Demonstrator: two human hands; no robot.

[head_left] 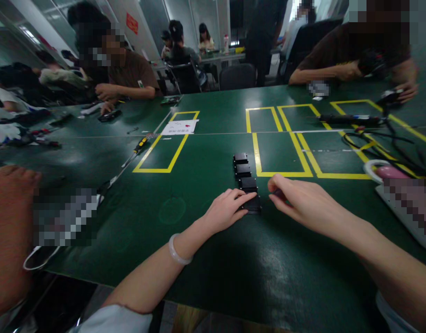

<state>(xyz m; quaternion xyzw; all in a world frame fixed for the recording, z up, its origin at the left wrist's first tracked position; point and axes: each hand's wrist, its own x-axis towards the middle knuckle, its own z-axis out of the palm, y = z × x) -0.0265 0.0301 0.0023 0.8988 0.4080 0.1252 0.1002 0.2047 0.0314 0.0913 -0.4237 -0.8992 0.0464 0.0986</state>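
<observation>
Left hand [227,209] flat on black block [253,204], right hand [296,196] beside

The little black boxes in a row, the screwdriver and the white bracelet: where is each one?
Black boxes [243,171], head view: top of the second box.
Screwdriver [140,144], head view: its yellow-and-black handle.
White bracelet [177,252], head view: band on the left wrist.

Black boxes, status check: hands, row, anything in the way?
Left hand on nearest box. Right hand beside it, holding nothing visible. Four-box row on table. Nothing blocking.
</observation>
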